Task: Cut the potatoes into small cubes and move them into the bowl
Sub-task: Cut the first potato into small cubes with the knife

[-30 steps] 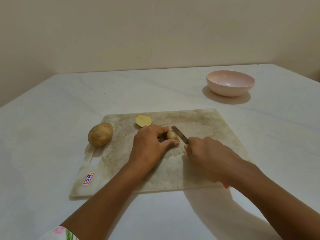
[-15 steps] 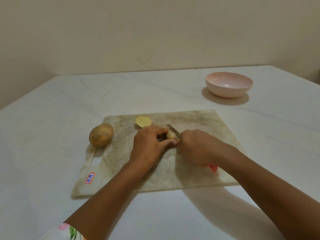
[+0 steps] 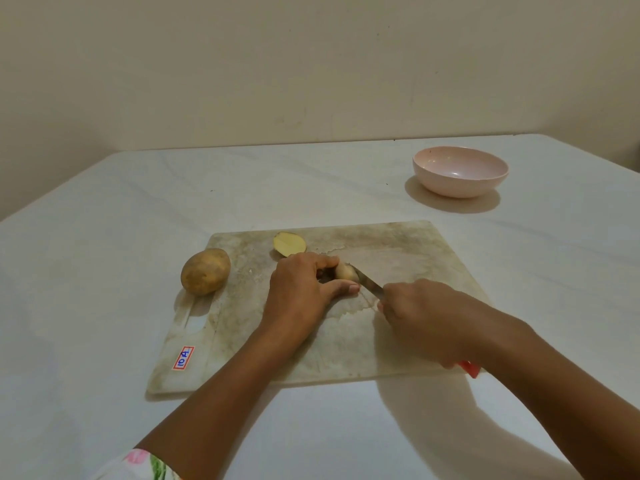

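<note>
your biggest risk right now is the blade meeting your own left thumb (image 3: 347,289): it lies stretched along the near side of the potato piece (image 3: 345,271), just beside the edge of the knife (image 3: 369,283), and the piece is small and rounded, so it can roll or squirt out as you press and let the steel slide toward that thumb. a slip could also push the piece off the cutting board (image 3: 398,258) onto the table (image 3: 104,237). your left hand (image 3: 301,292) is arched over the piece, fingers curled closed around it from above and the far side, pinning it to the middle of the board. your right hand (image 3: 424,320) comes in low from the right, fist wrapped tight around the knife's red handle (image 3: 469,368), whose end pokes out behind your palm; the blade angles up and left, its tip touching the piece. how deep the cut has gone you cannot tell, since your fingers hide it. the other cut half (image 3: 289,243) lies flesh up near the board's far edge, the whole potato (image 3: 205,270) sits at the board's left edge, and the bowl (image 3: 460,183) waits well apart at the far right, with no cubes visible in it yet.
</note>
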